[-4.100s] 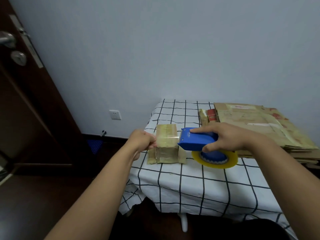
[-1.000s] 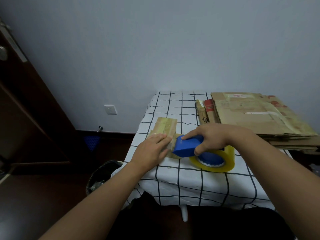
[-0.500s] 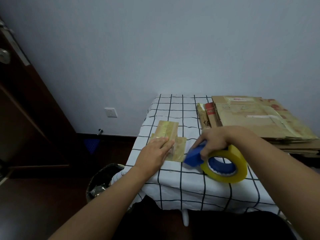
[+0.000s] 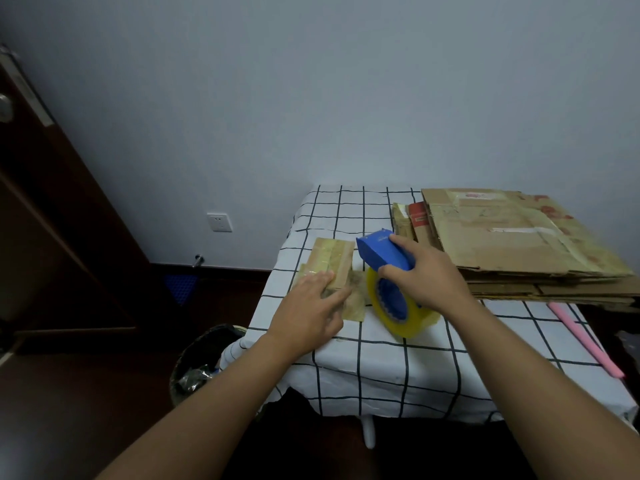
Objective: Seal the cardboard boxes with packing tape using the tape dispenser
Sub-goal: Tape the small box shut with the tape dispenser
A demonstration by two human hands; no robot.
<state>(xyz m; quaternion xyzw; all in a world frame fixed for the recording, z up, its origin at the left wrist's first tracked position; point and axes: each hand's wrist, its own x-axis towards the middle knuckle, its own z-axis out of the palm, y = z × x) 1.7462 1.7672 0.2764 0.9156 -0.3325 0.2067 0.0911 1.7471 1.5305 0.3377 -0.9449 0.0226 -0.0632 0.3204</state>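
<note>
My left hand [image 4: 311,306] lies flat, fingers straight, pressing the small flattened brown cardboard box [image 4: 332,268] on the checked tablecloth [image 4: 381,362]; my right hand [image 4: 424,275] grips the blue tape dispenser [image 4: 381,252] with its yellow tape roll [image 4: 405,317] just beside the box; behind, a stack of flattened cardboard sheets [image 4: 512,237].

A single head-worn view looks forward and down, close over the table [image 4: 381,358].

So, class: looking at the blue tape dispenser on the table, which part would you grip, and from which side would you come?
Grip the blue body of the tape dispenser, coming from above and the right, as the right hand does. That long flat-sided part sits uppermost and gives the fingers room, while the yellow tape roll hangs below, and the left hand presses on the small cardboard box to its left.
</note>
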